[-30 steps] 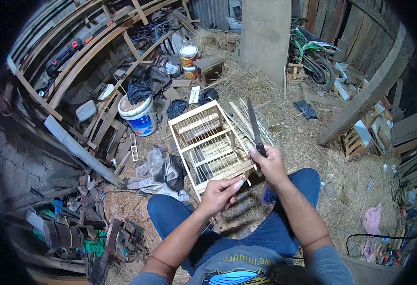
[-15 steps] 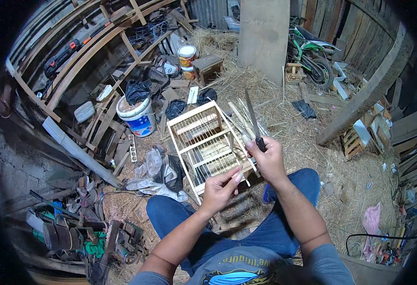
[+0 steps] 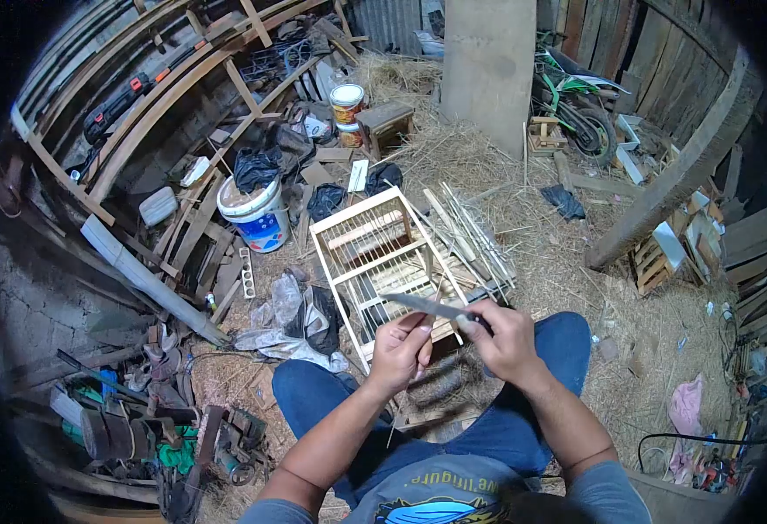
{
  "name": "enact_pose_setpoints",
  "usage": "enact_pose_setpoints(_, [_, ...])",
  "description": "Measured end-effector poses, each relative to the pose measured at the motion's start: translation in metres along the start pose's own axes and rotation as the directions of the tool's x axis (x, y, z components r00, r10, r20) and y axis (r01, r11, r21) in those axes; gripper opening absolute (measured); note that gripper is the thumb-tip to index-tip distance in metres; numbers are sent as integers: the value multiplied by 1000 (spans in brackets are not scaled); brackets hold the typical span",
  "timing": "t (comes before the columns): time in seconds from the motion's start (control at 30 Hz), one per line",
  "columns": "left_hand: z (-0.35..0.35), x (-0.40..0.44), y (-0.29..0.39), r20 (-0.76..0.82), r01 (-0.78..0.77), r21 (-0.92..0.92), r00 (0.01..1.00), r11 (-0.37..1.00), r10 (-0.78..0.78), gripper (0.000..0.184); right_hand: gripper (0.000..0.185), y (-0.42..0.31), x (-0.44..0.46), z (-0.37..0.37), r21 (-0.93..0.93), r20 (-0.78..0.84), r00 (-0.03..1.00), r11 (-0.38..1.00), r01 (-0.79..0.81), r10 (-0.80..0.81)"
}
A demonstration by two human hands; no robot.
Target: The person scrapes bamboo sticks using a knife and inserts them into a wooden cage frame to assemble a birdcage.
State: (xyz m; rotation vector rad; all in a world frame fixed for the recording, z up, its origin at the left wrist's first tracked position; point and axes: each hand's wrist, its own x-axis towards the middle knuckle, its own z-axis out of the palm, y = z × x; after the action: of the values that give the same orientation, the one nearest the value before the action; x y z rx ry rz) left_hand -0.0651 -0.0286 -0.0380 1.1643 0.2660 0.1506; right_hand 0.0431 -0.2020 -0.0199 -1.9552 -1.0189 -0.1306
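My right hand (image 3: 504, 339) is closed round the black handle of a knife (image 3: 423, 305). The blade points left and passes just above my left hand (image 3: 399, 351). Between the fingers of my left hand is a thin stick (image 3: 391, 433), whose lower end slants down toward my lap. Its upper part runs up by the blade; whether they touch I cannot tell. Behind both hands stands a pale wooden cage frame (image 3: 355, 211) with thin parallel bars. Just right of it lies a bundle of split sticks (image 3: 478, 237), beyond my right hand.
A white paint bucket (image 3: 261, 229) with a black bag stands left of the frame. Crumpled plastic sheeting (image 3: 283, 336) lies nearer me. A wooden post (image 3: 663, 179) leans at the right, with a green motorbike (image 3: 580, 113) behind it. Straw (image 3: 628, 288) covers much of the floor.
The knife has swung from pointing upward to lying across to the left, above my left hand. My left hand has turned, and the stick in it now stands more upright.
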Motion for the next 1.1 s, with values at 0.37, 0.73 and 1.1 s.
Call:
enact_pose_setpoints(0.37, [-4,-8,8,158,100,-170,985,980,-73,48,17,-2,4,-3,-75,21,997,994,76,-75])
enact_pose_setpoints(0.73, [-12,-14,6,178,125,-334,982,934,-68,44,18,12,10,-15,-166,-37,997,984,-71,65])
enact_pose_setpoints(1.1, [-12,-10,6,174,191,-367,975,910,-135,49,17,1,1,6,-101,65,998,994,34,-28])
